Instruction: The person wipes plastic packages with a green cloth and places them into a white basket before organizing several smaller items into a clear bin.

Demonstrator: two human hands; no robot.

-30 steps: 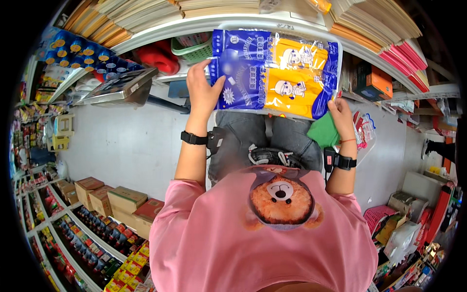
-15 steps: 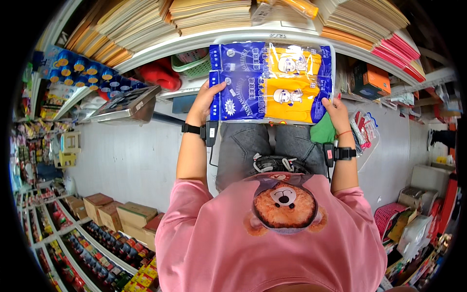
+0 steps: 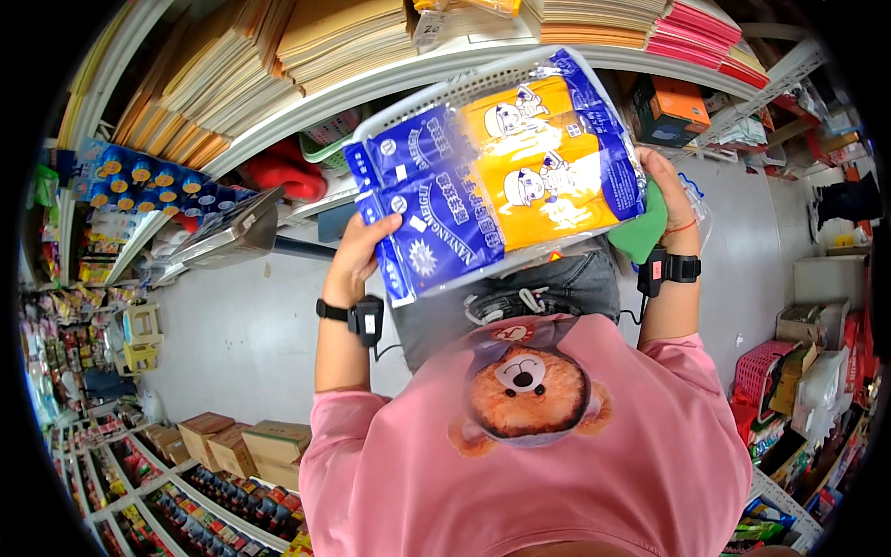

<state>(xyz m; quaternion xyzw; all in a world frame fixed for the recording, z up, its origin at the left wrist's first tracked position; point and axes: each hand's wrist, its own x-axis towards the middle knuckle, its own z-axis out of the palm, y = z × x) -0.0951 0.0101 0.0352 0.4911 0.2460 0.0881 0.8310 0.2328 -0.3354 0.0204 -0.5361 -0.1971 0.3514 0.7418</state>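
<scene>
In front of my body, a light grey perforated basket (image 3: 445,90) is tilted, its right end higher in the picture. Two flat packs of yellow rubber gloves (image 3: 548,186) in blue and clear plastic lie across it, one partly over the other. My left hand (image 3: 362,243) is closed at the basket's left end, its thumb lying over a pack's blue edge. My right hand (image 3: 666,186) is closed round the basket's right end. The fingers underneath are hidden on both sides. Next to my right hand is a green piece (image 3: 642,227), partly covered by the basket.
Beyond the basket a shelf holds stacks of brown envelopes (image 3: 343,42) and pink ones (image 3: 696,42). An orange and black box (image 3: 670,110) stands below. A metal-topped scale (image 3: 227,232) is on the left. Cartons (image 3: 274,444) stand behind me on the left.
The basket and glove packs have turned counterclockwise; the left end came down towards me and the right end rose. Both hands moved along with it, still gripping.
</scene>
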